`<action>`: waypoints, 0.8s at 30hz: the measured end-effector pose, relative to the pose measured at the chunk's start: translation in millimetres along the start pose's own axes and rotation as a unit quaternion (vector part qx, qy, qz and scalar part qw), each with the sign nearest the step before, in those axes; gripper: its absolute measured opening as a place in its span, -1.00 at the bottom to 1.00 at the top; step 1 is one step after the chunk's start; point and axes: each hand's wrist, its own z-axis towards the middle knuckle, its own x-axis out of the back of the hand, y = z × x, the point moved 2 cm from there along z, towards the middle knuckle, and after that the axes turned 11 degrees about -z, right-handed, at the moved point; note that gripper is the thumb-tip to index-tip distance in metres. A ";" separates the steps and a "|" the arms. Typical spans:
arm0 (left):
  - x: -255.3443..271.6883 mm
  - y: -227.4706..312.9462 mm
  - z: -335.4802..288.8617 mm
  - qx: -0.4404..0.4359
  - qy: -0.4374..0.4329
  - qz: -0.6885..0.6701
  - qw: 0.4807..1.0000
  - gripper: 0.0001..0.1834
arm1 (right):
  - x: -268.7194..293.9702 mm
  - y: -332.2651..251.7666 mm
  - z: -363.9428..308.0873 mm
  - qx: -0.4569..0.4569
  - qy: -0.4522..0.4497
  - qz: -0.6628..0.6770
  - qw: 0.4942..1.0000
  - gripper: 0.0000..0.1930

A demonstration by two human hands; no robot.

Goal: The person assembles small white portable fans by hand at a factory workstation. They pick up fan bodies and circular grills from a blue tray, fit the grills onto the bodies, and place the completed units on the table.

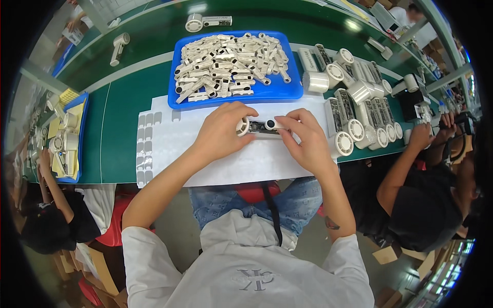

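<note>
A white handheld fan with an open body showing dark inner parts [258, 128] lies over the white sheet in front of me. My left hand [222, 129] closes its thumb and fingers around the fan's round head. Between the thumb and fingers of my right hand [308, 137] is a small white cover piece with a round black spot [271, 124], at the other end of the fan body. Whether that piece touches the body cannot be made out. Beyond my hands, a blue tray [281, 93] holds many similar white pieces.
Several open white fans [353, 128] lie in rows at right. Grey stickers [148, 141] line the left side of the white sheet [215, 175]. Behind the tray runs a green conveyor [154, 32] carrying fans. Co-workers sit on both sides; one's hand [422, 136] is near a black fixture.
</note>
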 end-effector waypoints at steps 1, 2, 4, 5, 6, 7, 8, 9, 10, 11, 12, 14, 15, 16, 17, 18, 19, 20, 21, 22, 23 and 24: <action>-0.6 -0.4 0.8 0.006 0.005 -0.007 1.000 -0.55 | -2.3 -1.3 3.4 0.003 -0.015 0.006 1.000 -0.76; -1.6 -0.9 2.2 -0.002 0.006 -0.008 1.000 -0.56 | -3.6 -2.3 7.9 0.006 -0.029 0.010 1.000 -0.76; -3.5 -2.9 4.6 -0.019 0.007 -0.010 1.000 -0.57 | -6.6 -2.3 12.8 -0.008 -0.059 0.022 0.998 -0.76; -4.2 -4.8 4.9 -0.024 0.013 -0.023 0.999 -0.57 | -8.4 -1.0 13.0 -0.025 -0.074 0.031 0.996 -0.77; -4.7 -6.8 5.2 -0.030 0.019 -0.037 0.999 -0.57 | -10.1 0.3 13.3 -0.042 -0.090 0.039 0.994 -0.77; -4.9 -8.4 5.8 -0.036 0.024 -0.050 0.998 -0.57 | -10.1 1.2 14.6 -0.047 -0.091 0.040 0.994 -0.77; -5.9 -9.3 5.8 -0.040 0.028 -0.055 0.997 -0.57 | -9.5 1.4 14.5 -0.053 -0.095 0.041 0.993 -0.78; -6.2 -9.7 6.6 -0.044 0.032 -0.059 0.997 -0.58 | -9.4 1.0 14.6 -0.060 -0.098 0.042 0.992 -0.78; -6.3 -9.9 7.0 -0.048 0.037 -0.064 0.996 -0.58 | -10.6 -0.1 14.6 -0.071 -0.097 0.046 0.992 -0.78; -5.3 -10.2 9.2 -0.049 0.039 -0.065 0.996 -0.58 | -11.9 -0.1 17.8 -0.078 -0.092 0.049 0.991 -0.78; -5.0 -9.3 9.4 -0.049 0.042 -0.065 0.996 -0.59 | -12.7 0.1 20.5 -0.086 -0.086 0.051 0.991 -0.78; -6.2 -9.8 9.2 -0.053 0.042 -0.063 0.996 -0.60 | -10.5 -4.1 18.6 -0.057 -0.097 0.021 0.993 -0.78; -7.2 -11.1 8.6 -0.056 0.039 -0.062 0.996 -0.61 | -9.6 -4.3 18.8 -0.043 -0.102 0.006 0.994 -0.78; -8.1 -12.6 10.5 -0.058 0.035 -0.061 0.996 -0.61 | -10.3 0.3 20.8 -0.035 -0.084 0.009 0.996 -0.79; -10.1 -13.5 9.9 -0.058 0.034 -0.067 0.995 -0.61 | -10.8 0.6 18.7 -0.038 -0.077 0.005 0.996 -0.79; -10.6 -13.2 11.1 -0.057 0.032 -0.073 0.995 -0.62 | -9.8 -0.3 17.4 -0.041 -0.071 0.002 0.997 -0.80; -11.2 -12.8 13.3 -0.057 0.030 -0.080 0.995 -0.62 | -8.1 -1.2 16.4 -0.046 -0.065 -0.002 0.997 -0.80; -8.7 -14.0 9.7 -0.067 0.036 -0.069 0.995 -0.61 | -11.3 -5.2 17.4 -0.029 -0.055 -0.019 0.998 -0.82; -8.4 -15.3 6.5 -0.071 0.039 -0.072 0.994 -0.61 | -13.5 -7.9 16.7 -0.019 -0.048 -0.037 0.998 -0.83; -7.4 -16.1 4.0 -0.074 0.041 -0.075 0.994 -0.60 | -15.7 -10.8 16.1 -0.008 -0.040 -0.054 0.998 -0.84; -7.2 -15.9 6.8 -0.087 0.042 -0.077 0.992 -0.60 | -15.7 -12.9 17.9 -0.001 -0.043 -0.084 0.996 -0.85; -7.2 -17.6 7.1 -0.087 0.038 -0.068 0.993 -0.59 | -16.7 -15.9 20.0 0.007 -0.046 -0.114 0.992 -0.86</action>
